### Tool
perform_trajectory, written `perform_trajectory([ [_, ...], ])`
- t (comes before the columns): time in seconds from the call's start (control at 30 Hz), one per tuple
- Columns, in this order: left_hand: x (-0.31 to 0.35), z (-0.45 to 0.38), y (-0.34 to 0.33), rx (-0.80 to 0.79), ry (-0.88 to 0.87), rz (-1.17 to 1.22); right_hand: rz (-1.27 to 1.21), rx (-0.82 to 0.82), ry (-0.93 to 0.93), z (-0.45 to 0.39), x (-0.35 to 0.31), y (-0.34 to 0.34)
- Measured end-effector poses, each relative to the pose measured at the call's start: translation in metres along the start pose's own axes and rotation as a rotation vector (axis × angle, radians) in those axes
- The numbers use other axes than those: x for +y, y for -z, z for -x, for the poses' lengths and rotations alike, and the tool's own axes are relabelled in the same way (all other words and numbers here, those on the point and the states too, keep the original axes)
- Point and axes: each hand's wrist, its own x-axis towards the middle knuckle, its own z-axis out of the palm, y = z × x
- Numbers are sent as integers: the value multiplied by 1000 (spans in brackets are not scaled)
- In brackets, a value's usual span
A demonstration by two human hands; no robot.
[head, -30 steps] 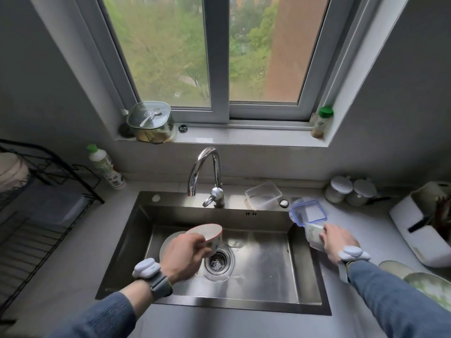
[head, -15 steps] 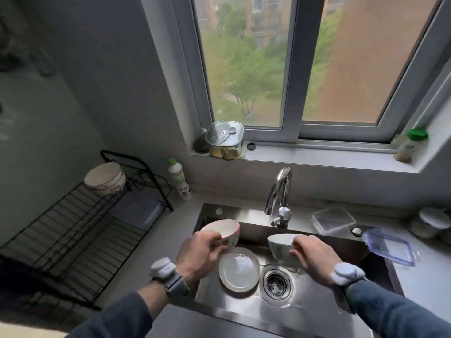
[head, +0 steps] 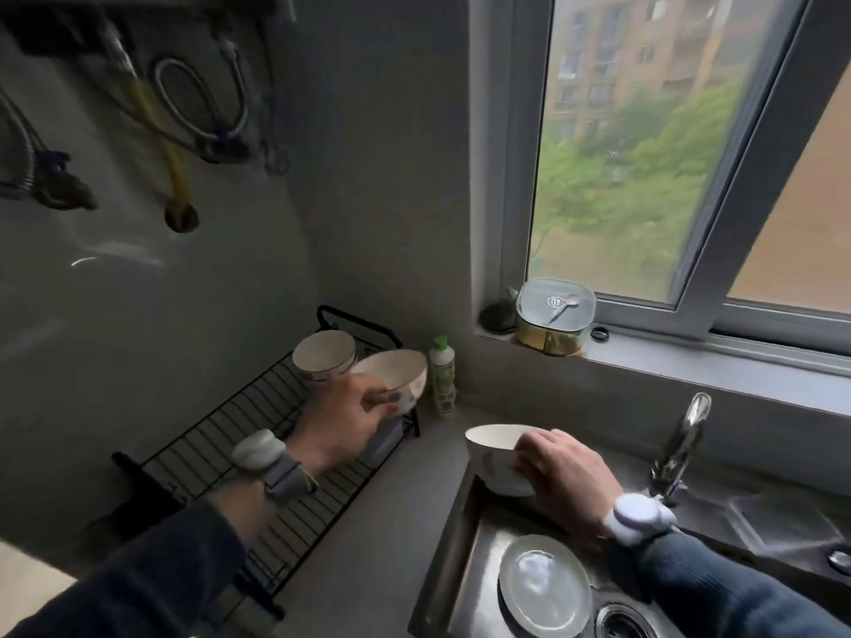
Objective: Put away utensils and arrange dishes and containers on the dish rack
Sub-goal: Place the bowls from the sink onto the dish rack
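Holding bowl (head: 396,375) above dish rack (head: 221,453), left hand (head: 343,423).

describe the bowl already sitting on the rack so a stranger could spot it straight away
Find the black wire dish rack left of the sink. At its far end sits a white bowl stack. No hand touches it, unlike the bowl in the left hand beside it.

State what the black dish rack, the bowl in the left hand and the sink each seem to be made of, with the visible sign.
Black wire dish rack: thin parallel rods, probably coated metal, matt. White bowl with a small pattern held by the left hand: likely glazed ceramic, smooth and pale with a slight sheen. Grey sink: brushed stainless steel by its dull silvery reflections.
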Motion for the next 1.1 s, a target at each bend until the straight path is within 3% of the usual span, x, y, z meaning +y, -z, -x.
perform_trajectory([
  [0.33,-126,-75,32,88,113,17,-8,76,19,-46,-61,1],
  [0.6,-160,-96,26,-16,163,-18,-9,132,27,-51,-85,3],
  [1.1,-157,-92,9,-96,191,-27,-13,162,63,-61,-113,6],
])
